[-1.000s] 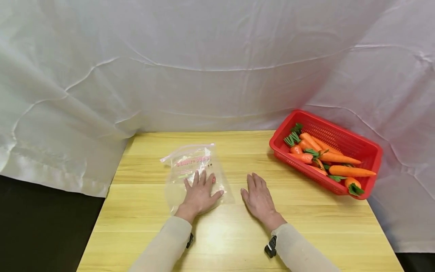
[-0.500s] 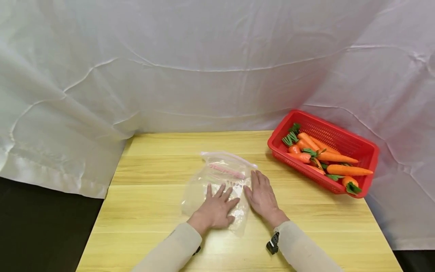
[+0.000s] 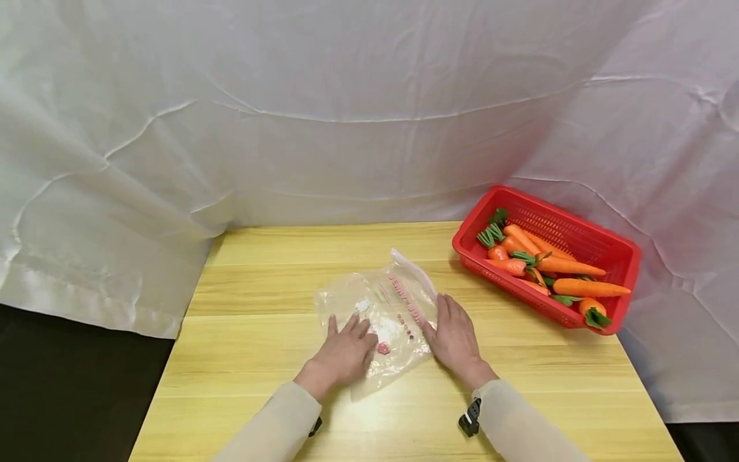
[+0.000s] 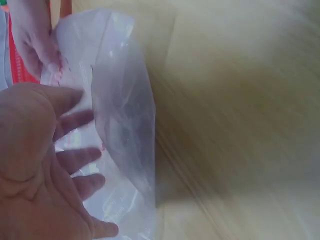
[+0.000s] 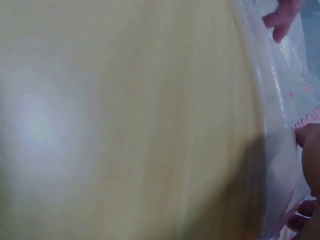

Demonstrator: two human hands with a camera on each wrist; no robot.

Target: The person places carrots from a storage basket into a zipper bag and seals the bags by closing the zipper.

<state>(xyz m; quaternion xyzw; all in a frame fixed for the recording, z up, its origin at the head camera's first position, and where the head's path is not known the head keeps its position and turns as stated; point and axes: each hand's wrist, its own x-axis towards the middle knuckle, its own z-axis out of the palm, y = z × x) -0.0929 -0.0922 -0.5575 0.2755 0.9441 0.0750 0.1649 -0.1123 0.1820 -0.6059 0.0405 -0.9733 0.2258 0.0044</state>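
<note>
A clear zip bag (image 3: pixel 398 359) with pink lettering lies on the wooden table, turned so its zip edge faces right. My left hand (image 3: pixel 345 353) is over its left part, fingers spread and slightly bent; in the left wrist view the left hand (image 4: pixel 35 145) has its fingertips over the plastic, and the bag's near edge bulges up. At the zip end, my right hand (image 3: pixel 456 337) pinches the bag's right edge, thumb beside the lettering. The right wrist view shows the right hand's thumb (image 5: pixel 307 142) on the printed side and its other fingers at the lower edge of the plastic.
A red perforated basket (image 3: pixel 479 260) holding several carrots (image 3: pixel 591 287) with green tops stands at the back right of the table (image 3: pixel 260 269). Pale grey cloth (image 3: pixel 358 154) hangs behind and along the sides.
The bag has slid right and nearer, turning clockwise so its zip edge swings from the back to the right. My left hand moved right, then back left; my right hand has come onto the bag.
</note>
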